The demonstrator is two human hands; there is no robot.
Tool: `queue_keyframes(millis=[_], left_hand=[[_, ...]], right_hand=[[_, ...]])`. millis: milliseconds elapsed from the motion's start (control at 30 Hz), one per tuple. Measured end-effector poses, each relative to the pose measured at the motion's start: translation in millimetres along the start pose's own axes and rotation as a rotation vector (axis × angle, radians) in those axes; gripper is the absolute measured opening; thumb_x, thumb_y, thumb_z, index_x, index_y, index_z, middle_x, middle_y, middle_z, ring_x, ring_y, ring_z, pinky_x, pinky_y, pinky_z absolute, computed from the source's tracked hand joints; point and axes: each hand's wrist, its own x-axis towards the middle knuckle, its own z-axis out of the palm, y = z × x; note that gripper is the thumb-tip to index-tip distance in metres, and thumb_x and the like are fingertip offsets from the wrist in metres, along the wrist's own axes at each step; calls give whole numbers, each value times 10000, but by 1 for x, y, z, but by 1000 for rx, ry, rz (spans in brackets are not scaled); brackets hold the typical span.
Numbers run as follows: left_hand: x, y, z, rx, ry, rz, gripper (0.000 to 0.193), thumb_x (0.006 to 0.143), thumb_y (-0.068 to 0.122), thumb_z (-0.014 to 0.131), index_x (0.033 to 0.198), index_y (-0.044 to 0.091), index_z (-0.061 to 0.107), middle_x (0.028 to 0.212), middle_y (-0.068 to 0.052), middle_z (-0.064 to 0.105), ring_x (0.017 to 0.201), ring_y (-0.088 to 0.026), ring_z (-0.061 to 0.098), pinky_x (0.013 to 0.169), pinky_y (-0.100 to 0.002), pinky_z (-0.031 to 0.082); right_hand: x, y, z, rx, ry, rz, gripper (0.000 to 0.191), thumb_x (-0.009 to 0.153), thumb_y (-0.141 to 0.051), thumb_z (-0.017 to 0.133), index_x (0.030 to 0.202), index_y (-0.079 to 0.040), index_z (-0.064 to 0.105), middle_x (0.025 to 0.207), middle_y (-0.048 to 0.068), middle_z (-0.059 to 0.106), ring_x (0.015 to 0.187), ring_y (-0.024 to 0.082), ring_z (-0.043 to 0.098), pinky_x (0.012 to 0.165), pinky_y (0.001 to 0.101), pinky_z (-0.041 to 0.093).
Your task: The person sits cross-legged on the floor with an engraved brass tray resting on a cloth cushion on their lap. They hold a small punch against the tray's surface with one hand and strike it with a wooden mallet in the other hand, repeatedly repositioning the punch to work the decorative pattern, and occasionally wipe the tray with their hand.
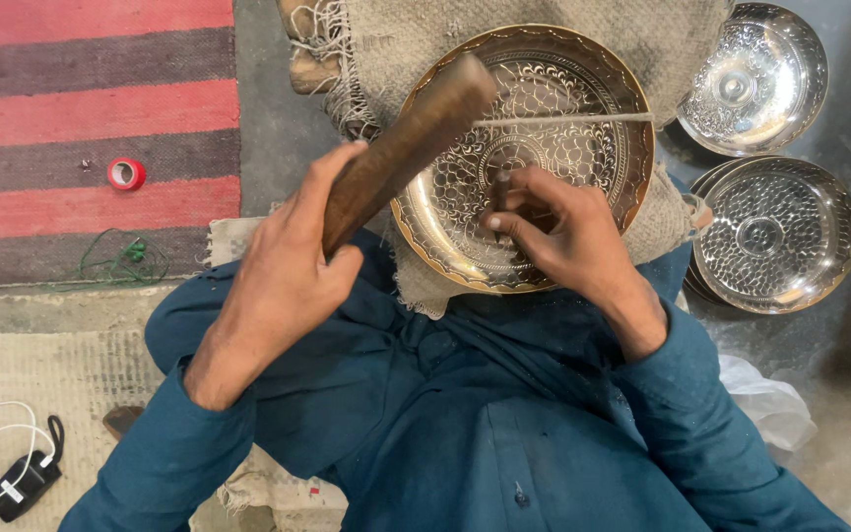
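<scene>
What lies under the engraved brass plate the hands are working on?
Coarse burlap cloth lies under the brass plate, spreading past its rim with a frayed fringe at the left. Below that, the blue-clothed lap shows. Whatever supports the plate beneath the cloth is covered.

I wear a teal-blue long-sleeved shirt (485, 433) with 1 small dark button low on its front placket. Its 2 creased sleeves end just behind my bare left hand (283, 266) and right hand (563, 232).
</scene>
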Motion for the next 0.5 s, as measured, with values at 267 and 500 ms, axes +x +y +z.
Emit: queue_keyframes(millis=[267,500], left_hand=[[-2,-4,3,450,28,122,772,806,12,693,1519,184,452,990,-173,593,963,-408,610,865,-523,489],[-3,-5,6,518,70,144,681,835,22,685,1472,183,506,991,-163,577,978,-420,601,892,-530,478]], right_hand=[[0,-1,1,-14,2,26,324,916,-66,771,1213,-6,655,985,103,786,897,177,785,797,312,648],[-2,1,1,-43,16,38,297,911,-85,796,1172,-15,672,940,101,772,846,179,770,747,312,633]])
